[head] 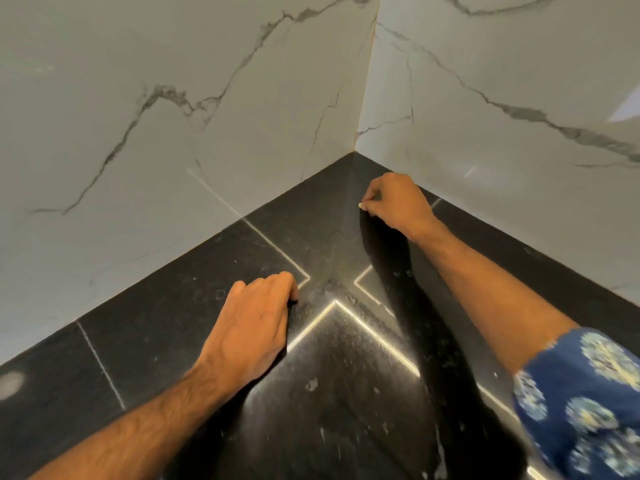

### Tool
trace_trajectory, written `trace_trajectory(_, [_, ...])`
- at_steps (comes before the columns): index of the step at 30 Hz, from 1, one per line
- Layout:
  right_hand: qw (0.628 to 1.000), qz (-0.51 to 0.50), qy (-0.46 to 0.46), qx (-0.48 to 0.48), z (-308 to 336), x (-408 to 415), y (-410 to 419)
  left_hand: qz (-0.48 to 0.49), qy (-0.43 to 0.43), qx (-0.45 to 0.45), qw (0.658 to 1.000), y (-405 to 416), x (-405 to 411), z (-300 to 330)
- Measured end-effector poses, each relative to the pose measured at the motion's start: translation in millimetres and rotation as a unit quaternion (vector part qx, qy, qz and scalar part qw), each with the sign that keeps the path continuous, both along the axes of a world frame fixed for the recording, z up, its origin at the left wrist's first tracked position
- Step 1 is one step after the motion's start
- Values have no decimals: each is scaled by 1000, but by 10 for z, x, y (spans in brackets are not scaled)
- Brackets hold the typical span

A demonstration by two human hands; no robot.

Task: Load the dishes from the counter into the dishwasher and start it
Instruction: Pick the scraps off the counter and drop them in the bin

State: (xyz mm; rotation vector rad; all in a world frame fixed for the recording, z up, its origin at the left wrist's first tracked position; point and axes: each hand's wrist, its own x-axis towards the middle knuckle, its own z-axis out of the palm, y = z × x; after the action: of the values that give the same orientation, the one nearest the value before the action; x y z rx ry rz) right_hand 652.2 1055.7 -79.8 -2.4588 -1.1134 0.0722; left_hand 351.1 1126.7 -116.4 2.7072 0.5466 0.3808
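Left hand (258,327) curled, knuckles on dark counter (145,341), holding nothing | right hand (394,202) curled near marble corner, grip unclear | no dishes or dishwasher visible | dishes likely rigid, breakable; grasp rims.

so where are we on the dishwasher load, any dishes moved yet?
Can't confirm anything done: no dishes and no dishwasher show in this view. In hand: nothing visible. The left hand rests with curled fingers on the black counter; the right hand sits curled near the corner by the marble wall, and whether it pinches something is too small to tell. Left: apparently loading and starting.
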Motion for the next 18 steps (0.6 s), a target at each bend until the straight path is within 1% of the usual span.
trace_trajectory(5, [990,81,66,-91,166,-665,-765,-5,4,10,1000,19,16,-15])
trace_trajectory(9, [981,106,81,-139,105,-1216,-1224,-12,-8,17,1000,26,21,-28])
trace_trajectory(14, [979,125,79,-141,112,-1491,-1473,-8,-17,24,1000,-12,10,-13])
trace_trajectory(18, [967,151,149,-141,212,-1610,-1579,-1,-14,24,1000,-55,-17,14])
